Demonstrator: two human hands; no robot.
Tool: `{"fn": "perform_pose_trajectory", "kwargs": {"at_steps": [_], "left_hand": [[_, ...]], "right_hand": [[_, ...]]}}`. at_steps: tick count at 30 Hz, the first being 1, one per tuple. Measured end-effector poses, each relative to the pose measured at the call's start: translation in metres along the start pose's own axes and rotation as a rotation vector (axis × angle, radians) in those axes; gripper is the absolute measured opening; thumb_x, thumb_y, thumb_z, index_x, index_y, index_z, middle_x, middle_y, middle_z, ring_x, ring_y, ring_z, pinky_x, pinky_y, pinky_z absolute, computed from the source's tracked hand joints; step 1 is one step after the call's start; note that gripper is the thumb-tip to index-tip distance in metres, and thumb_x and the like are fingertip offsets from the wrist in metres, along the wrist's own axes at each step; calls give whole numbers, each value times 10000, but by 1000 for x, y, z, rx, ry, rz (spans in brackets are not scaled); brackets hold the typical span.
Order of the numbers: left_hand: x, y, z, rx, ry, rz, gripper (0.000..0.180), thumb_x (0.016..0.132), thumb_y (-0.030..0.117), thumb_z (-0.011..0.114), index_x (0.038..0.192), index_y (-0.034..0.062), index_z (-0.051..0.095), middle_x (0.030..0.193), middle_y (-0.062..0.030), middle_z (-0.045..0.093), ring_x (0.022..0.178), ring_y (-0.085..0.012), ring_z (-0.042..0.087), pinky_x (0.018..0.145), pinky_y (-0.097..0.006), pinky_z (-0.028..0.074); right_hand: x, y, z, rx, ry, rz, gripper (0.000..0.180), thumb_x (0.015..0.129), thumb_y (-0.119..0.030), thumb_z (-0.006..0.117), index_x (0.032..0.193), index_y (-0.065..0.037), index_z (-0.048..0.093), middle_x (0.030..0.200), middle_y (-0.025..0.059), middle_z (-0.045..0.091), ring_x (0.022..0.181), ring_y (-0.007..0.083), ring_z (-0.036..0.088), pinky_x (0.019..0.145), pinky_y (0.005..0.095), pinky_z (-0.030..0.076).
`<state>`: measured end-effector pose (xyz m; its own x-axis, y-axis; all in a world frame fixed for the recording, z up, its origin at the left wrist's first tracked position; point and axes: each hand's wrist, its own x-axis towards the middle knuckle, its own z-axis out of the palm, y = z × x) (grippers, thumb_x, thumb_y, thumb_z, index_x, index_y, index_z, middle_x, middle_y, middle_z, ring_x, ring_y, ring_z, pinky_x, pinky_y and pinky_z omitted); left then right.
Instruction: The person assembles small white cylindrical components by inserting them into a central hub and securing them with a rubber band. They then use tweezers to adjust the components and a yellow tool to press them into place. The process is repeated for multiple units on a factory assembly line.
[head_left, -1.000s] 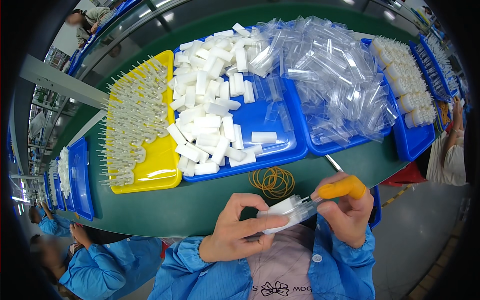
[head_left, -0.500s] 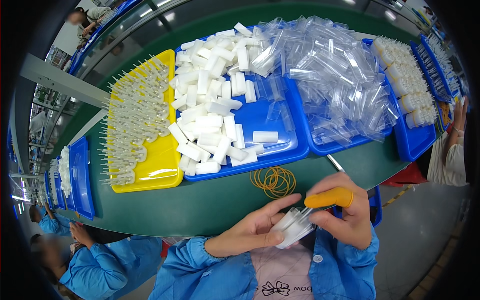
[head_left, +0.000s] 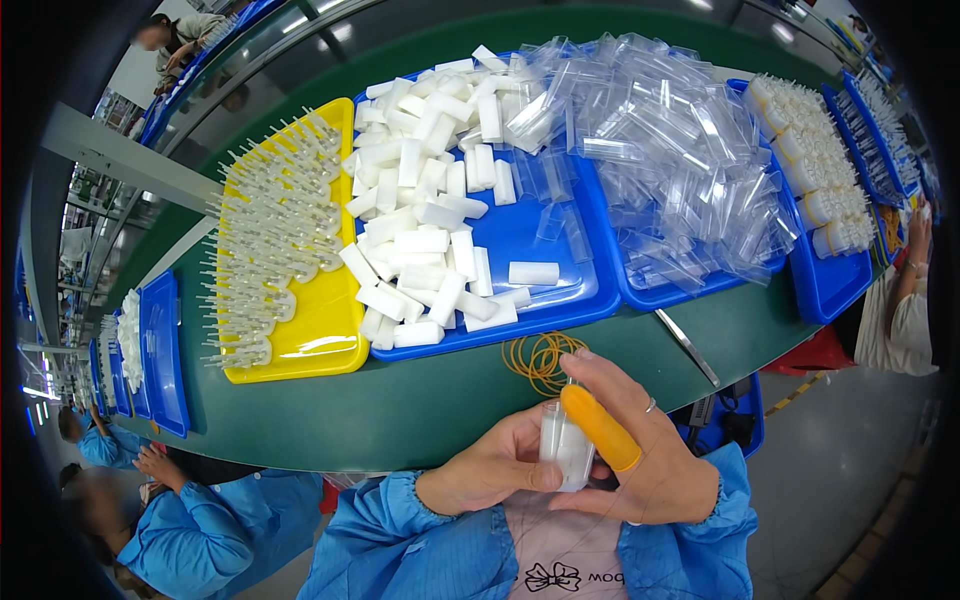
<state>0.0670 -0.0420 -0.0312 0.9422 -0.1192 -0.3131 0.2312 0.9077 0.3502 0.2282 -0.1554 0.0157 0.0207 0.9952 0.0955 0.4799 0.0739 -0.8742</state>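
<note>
A small bundle of clear plastic sleeves with white pieces in them [head_left: 566, 452] stands nearly upright in front of my chest. My left hand [head_left: 492, 464] grips it from the left, thumb across its lower front. From the right, my right hand [head_left: 650, 468] closes on it; the finger in the orange finger cot [head_left: 601, 428] lies along its upper side and the thumb sits near its base. The fingers hide part of the bundle. Just beyond the hands, a loose heap of yellow-brown rubber bands [head_left: 540, 362] rests on the green table [head_left: 420, 420].
Blue trays hold white blocks [head_left: 432, 210] and clear sleeves [head_left: 680, 150]. At left is a yellow tray [head_left: 330, 350] of white pin-like parts. Metal tweezers [head_left: 688, 348] lie by the table's right edge. Banded bundles [head_left: 815, 170] fill another tray. Co-workers sit left and right.
The bundle has turned from a slant to nearly upright. My right hand has moved left and down against it, uncovering the tweezers.
</note>
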Motion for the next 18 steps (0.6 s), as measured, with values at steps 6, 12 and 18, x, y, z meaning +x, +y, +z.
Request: {"fn": "perform_pose_trajectory", "kwargs": {"at_steps": [6,12,18], "left_hand": [[1,-2,1,71,46,47,753,781,204,738,1372,34,303,1240,-100,514,1143,-204,526,1005,-337,401],[0,-4,-1,81,36,59,768,788,296,735,1369,32,308,1253,-101,507,1167,-201,512,1015,-333,389],[-3,-13,-7,-22,-20,119,729,828,434,665,1352,43,342,1277,-95,491,1211,-207,477,1000,-365,402]], "right_hand": [[0,4,3,6,25,-15,785,663,-234,802,1307,13,428,1404,239,295,1279,414,354,1034,451,347],[0,9,9,40,125,-45,707,651,-218,808,1254,-11,502,1292,168,445,1165,354,466,984,449,389],[-1,9,14,-82,231,-143,618,638,-234,813,1173,-47,568,1117,84,586,1039,258,552,967,450,404]]}}
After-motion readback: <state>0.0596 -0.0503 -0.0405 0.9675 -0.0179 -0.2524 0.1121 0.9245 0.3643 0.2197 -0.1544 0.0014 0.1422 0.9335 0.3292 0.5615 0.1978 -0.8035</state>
